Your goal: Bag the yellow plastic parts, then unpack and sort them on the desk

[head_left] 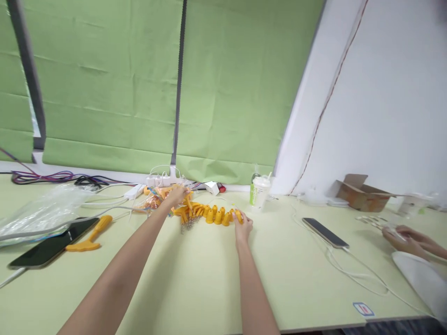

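A row of small yellow cone-shaped parts (pixel 214 216) with metal chains lies on the pale green table (pixel 195 279), far from me. My left hand (pixel 177 194) reaches to the pile's left end and is closed on a bunch of the yellow parts next to a clear bag of more of them (pixel 153 200). My right hand (pixel 242 228) rests at the right end of the row, its fingers curled on the last yellow part (pixel 239 215).
A yellow-handled tool (pixel 90 236) and a dark phone (pixel 52 245) lie at left beside a clear plastic bag (pixel 38 209). A lidded drink cup (pixel 260 192), a second phone (pixel 324 232) with white cable, a cardboard box (pixel 361 193) and another person's hands (pixel 407 239) are at right.
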Demonstrator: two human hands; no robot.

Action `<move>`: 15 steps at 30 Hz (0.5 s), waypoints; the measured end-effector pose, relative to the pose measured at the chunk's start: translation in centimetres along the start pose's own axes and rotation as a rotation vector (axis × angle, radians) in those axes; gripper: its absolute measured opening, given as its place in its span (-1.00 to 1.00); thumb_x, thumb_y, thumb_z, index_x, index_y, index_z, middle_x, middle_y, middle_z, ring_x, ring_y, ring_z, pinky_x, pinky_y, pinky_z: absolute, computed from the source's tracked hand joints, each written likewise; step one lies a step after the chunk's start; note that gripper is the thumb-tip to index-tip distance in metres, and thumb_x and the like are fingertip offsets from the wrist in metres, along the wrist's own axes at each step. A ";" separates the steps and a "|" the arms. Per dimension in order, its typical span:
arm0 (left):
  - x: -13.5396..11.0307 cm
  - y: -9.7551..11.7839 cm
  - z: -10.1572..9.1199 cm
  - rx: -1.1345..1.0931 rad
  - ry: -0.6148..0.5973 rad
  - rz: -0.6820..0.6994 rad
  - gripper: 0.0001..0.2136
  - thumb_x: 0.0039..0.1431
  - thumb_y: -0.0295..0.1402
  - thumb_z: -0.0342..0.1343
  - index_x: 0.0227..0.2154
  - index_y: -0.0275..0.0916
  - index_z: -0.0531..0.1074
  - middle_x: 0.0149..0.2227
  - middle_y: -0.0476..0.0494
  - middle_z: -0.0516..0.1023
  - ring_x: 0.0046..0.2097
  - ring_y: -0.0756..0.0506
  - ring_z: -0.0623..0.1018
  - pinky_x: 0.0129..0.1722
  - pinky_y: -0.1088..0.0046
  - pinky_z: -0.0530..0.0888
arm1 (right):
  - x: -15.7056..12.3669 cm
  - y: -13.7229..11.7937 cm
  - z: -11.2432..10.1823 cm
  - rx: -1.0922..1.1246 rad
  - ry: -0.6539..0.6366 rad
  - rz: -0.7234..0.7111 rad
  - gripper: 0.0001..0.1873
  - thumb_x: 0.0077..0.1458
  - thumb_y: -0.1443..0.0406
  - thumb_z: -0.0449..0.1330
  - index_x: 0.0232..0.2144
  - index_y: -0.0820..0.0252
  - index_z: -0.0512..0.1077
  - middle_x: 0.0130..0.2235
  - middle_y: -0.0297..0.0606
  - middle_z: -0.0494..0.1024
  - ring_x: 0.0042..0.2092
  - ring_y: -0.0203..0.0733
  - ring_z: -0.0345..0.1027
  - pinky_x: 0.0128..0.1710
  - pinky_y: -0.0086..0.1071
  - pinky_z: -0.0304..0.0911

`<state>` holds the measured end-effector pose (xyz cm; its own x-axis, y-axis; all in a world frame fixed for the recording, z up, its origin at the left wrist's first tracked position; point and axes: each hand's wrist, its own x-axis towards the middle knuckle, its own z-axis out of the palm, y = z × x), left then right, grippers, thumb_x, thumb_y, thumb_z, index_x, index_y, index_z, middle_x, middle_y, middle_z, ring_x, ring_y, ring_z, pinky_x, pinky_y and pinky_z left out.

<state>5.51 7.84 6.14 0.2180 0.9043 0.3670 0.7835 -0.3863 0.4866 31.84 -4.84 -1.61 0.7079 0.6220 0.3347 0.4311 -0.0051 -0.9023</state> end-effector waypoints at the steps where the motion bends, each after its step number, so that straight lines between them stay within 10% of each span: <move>1: 0.1 0.2 0.5 0.090 -0.011 -0.006 -0.77 0.18 -0.29 -0.09 -0.36 -0.26 0.43 -0.24 -0.27 0.50 -0.09 -0.25 0.43 -0.09 0.23 0.33 | -0.2 -0.3 -0.1 -0.095 -0.012 -0.011 -0.55 -0.04 0.03 0.13 -0.13 0.08 0.49 -0.11 -0.10 0.32 -0.05 0.00 0.25 -0.10 -0.25 0.18; 9: -2.1 2.4 4.2 0.156 0.145 0.090 -0.72 0.25 -0.27 -0.14 -0.06 -0.22 0.32 0.05 -0.32 0.25 0.12 -0.28 0.24 0.05 0.10 0.24 | -1.5 -1.8 0.1 -0.382 -0.125 0.026 -0.60 0.10 0.11 0.06 -0.03 0.06 0.41 -0.08 -0.08 0.36 -0.02 0.00 0.27 -0.16 -0.27 0.15; 15: -4.7 3.3 6.2 0.085 -0.043 0.220 -0.66 0.20 -0.23 -0.04 0.01 -0.21 0.27 0.14 -0.29 0.19 0.20 -0.27 0.19 0.15 0.04 0.14 | -1.4 -1.2 0.2 -0.329 -0.116 0.039 -0.64 0.04 0.24 0.12 -0.07 0.15 0.40 -0.07 -0.11 0.37 -0.12 -0.12 0.36 -0.21 -0.36 0.17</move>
<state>10.69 3.40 1.07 0.4121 0.8075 0.4220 0.7602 -0.5600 0.3293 30.23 -5.59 -1.01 0.6675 0.7009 0.2513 0.5755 -0.2715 -0.7714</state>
